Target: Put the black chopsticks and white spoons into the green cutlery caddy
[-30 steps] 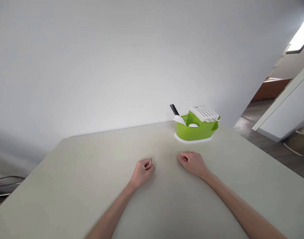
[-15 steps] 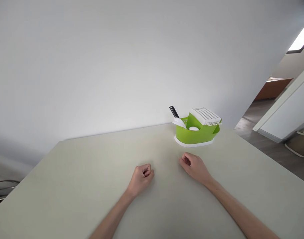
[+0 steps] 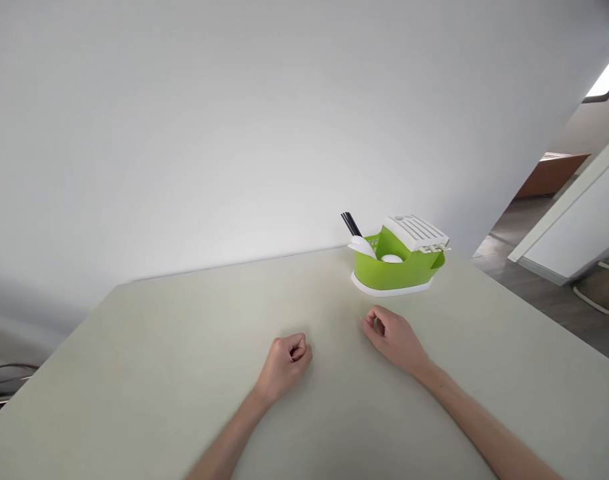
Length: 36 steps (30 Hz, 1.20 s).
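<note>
My left hand (image 3: 285, 365) is curled into a loose fist on the pale table (image 3: 184, 333), with nothing seen in it. My right hand (image 3: 394, 339) is also a closed fist, lying farther right and a little farther from me. Just beyond it stands a green utensil caddy (image 3: 394, 273) with a white base and a white slotted top (image 3: 417, 231). Black chopsticks (image 3: 351, 223) and white spoons (image 3: 363, 246) lean out of its left side. A white rounded piece (image 3: 391, 259) shows inside it. Neither hand touches the caddy.
A white wall (image 3: 259, 133) rises behind the table's back edge. Past the right table edge are a wooden-looking floor (image 3: 514, 227) and a white panel (image 3: 574, 220). Dark cables (image 3: 9, 367) show at the lower left, beyond the table.
The whole view has shifted very slightly, and both hands and the caddy appear a touch farther right. Both fists stay closed in nearly the same place on the table.
</note>
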Tool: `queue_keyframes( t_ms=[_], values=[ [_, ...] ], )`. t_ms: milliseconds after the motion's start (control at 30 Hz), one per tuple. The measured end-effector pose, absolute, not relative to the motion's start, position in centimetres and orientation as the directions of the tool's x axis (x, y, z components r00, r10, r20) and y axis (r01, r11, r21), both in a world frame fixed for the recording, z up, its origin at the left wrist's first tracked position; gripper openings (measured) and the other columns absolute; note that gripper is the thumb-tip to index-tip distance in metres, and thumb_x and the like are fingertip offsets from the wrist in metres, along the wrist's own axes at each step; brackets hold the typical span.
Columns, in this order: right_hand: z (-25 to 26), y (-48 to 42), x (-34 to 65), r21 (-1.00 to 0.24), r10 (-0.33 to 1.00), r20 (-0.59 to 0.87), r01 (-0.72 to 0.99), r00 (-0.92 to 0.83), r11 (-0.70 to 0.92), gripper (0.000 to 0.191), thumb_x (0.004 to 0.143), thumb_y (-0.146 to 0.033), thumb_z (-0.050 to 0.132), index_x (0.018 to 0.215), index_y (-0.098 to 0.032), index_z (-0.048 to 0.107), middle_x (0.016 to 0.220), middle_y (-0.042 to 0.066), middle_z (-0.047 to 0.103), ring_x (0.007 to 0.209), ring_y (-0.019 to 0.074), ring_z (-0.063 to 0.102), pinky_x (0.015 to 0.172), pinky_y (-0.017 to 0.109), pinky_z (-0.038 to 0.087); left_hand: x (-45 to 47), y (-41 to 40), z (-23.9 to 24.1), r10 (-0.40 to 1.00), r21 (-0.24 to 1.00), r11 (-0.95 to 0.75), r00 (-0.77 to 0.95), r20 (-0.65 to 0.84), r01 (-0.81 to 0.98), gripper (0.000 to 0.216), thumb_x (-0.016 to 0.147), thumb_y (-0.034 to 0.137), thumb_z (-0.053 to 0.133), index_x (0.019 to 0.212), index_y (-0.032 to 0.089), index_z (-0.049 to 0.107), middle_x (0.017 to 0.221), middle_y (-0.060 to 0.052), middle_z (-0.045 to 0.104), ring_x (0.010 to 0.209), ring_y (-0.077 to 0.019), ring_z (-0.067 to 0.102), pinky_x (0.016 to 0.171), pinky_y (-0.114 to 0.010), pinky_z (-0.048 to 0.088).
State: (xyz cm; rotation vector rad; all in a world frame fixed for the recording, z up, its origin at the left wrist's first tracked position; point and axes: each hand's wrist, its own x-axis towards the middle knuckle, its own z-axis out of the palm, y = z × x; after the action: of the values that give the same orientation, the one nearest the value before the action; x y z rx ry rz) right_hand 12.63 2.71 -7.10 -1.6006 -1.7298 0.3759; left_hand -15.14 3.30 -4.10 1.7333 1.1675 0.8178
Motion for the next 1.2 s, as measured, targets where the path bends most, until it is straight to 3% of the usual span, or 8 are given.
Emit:
queue_keyframes(
  t_ms=[833, 1200],
  values=[
    [-7.02, 2.65, 12.64, -0.680, 0.964, 0.260, 0.718, 0.049, 0.146, 0.031, 0.098, -0.046, 0.053, 0.077, -0.026, 0.043, 0.066, -0.003, 0.057, 0.058, 0.0166, 0.047, 0.059, 0.029, 0.038, -15.09, 3.19, -4.09, 0.921, 0.873, -0.257, 0.380, 0.091, 0.414, 0.038, 0.085, 0.026, 0.051, 0.066, 0.023, 0.018, 0.062, 0.007, 0.017, 0.060, -0.0102, 0.015, 0.055, -0.028, 0.014],
    [-6.94, 2.81, 12.75, -0.720, 0.942, 0.315, 0.676, 0.117, 0.157, 0.027, 0.096, -0.046, 0.055, 0.080, -0.026, 0.048, 0.066, -0.004, 0.054, 0.058, 0.0166, 0.049, 0.058, 0.030, 0.038, -15.13, 3.18, -4.36, 0.911, 0.857, -0.295, 0.396, 0.118, 0.423, 0.037, 0.085, 0.022, 0.050, 0.066, 0.023, 0.018, 0.062, 0.007, 0.016, 0.060, -0.0104, 0.015, 0.054, -0.028, 0.014]
  ],
)
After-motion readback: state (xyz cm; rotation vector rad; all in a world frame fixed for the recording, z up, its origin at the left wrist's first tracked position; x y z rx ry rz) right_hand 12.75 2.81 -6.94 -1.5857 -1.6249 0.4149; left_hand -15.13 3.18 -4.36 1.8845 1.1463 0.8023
